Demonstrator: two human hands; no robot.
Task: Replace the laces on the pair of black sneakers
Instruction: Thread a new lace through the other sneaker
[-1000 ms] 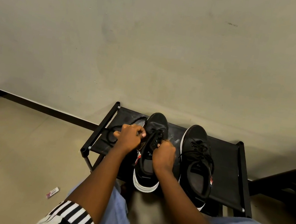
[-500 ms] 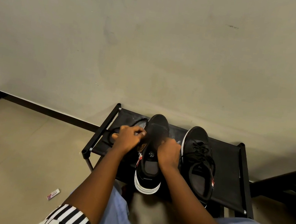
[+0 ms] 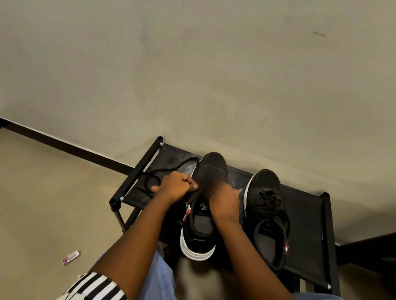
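Observation:
Two black sneakers with white soles stand on a low black rack (image 3: 310, 219), toes toward the wall. The left sneaker (image 3: 201, 225) has its eyelet area covered by my hands. My left hand (image 3: 176, 188) is curled in a fist at the shoe's left edge, gripping a black lace (image 3: 162, 172) that trails in loops over the rack's left part. My right hand (image 3: 225, 202) rests over the shoe's tongue and right side, fingers bent down and hidden. The right sneaker (image 3: 267, 218) is laced, its lace ends lying loose.
The rack stands against a beige wall with a dark skirting board. A small pink and white wrapper (image 3: 70, 257) lies on the tiled floor at the left. A dark piece of furniture (image 3: 387, 255) sits at the right. My knees in blue jeans are below.
The left hand has stayed at the shoe's left edge with the lace. The right hand has shifted up onto the tongue and right side of the left sneaker.

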